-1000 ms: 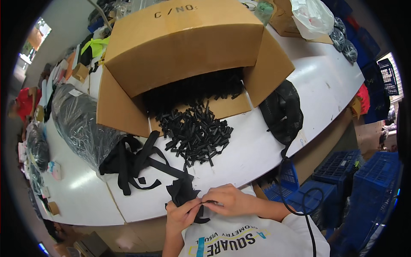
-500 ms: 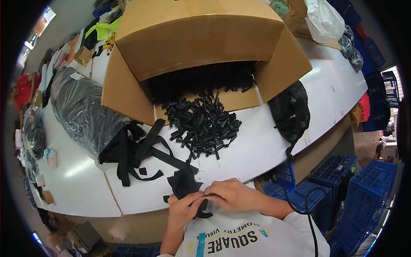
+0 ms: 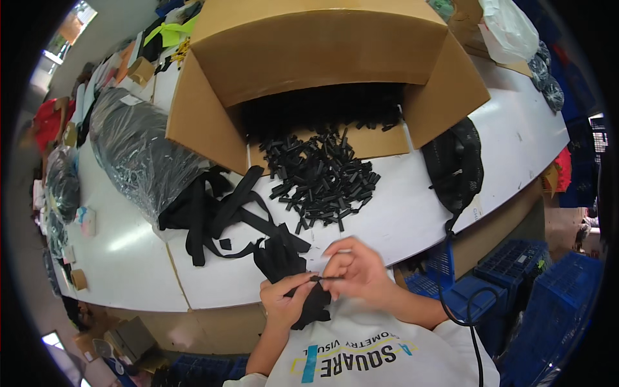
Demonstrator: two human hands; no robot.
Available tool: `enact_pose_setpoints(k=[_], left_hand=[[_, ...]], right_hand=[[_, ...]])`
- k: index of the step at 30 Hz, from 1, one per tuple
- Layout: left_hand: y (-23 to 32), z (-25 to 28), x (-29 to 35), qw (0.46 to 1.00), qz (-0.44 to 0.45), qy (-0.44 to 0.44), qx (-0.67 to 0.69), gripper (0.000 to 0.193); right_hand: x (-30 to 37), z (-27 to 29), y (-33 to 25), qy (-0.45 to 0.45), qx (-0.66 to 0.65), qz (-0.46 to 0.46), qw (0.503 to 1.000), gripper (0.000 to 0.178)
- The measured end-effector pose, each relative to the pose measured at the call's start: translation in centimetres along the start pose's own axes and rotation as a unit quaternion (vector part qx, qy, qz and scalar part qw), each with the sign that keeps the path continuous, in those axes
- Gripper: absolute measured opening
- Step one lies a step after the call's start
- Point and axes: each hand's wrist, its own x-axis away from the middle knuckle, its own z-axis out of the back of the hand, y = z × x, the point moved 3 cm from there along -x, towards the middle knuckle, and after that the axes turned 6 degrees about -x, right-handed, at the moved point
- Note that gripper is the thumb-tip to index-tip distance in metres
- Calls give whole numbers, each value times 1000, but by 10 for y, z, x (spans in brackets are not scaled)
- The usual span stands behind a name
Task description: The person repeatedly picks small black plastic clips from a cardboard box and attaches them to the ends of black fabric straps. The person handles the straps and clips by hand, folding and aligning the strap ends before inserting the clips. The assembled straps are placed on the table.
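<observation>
Pinching a thin dark strip (image 3: 317,278) between thumb and forefinger of the left hand (image 3: 285,300), tips pressed together on its left end. Holding the right hand (image 3: 358,274) at the strip's other end, fingers loosely curled and partly spread; too blurred to make out whether gripping it or just beside it. Keeping black cloth (image 3: 279,258) bunched against the left hand, running from just beyond the pinch to just below it. Working in front of a white shirt (image 3: 280,373), by the near edge of a white table (image 3: 235,284). Facing, beyond the grip, a loose pile of small black pieces (image 3: 325,174) at the mouth of a cardboard box (image 3: 322,48). Having black straps (image 3: 222,213) to the left of the grip, and blue crates (image 3: 509,264) well apart to the right.
</observation>
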Motion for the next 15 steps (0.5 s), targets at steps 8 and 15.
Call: enact_pose_setpoints(k=[8, 15], left_hand=[[12, 6, -4, 998, 39, -18, 50, 16], [18, 6, -4, 996, 23, -46, 66, 13]], right_hand=[[2, 18, 42, 20, 135, 8, 991, 23], [8, 0, 30, 44, 273, 130, 952, 14]])
